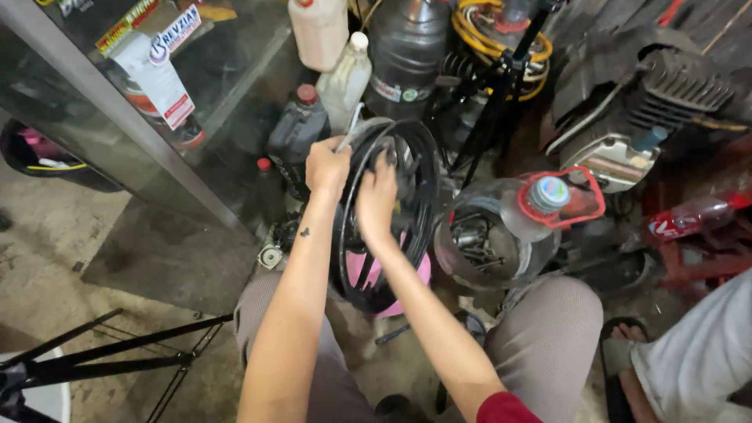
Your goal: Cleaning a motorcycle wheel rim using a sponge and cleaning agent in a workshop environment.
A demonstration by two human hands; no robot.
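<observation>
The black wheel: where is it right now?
In the head view the black wheel stands upright at centre, gripped by the left hand and right hand, left of the cut clear jug.

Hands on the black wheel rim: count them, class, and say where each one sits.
2. The left hand grips the black wheel rim at its upper left edge, holding a thin tool. The right hand presses inside the rim near the hub. No other hand is visible.

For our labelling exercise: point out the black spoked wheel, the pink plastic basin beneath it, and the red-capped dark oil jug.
black spoked wheel (423, 168), head view, right rim.
pink plastic basin (362, 270), head view, part seen through spokes.
red-capped dark oil jug (296, 133), head view, jug body.
</observation>
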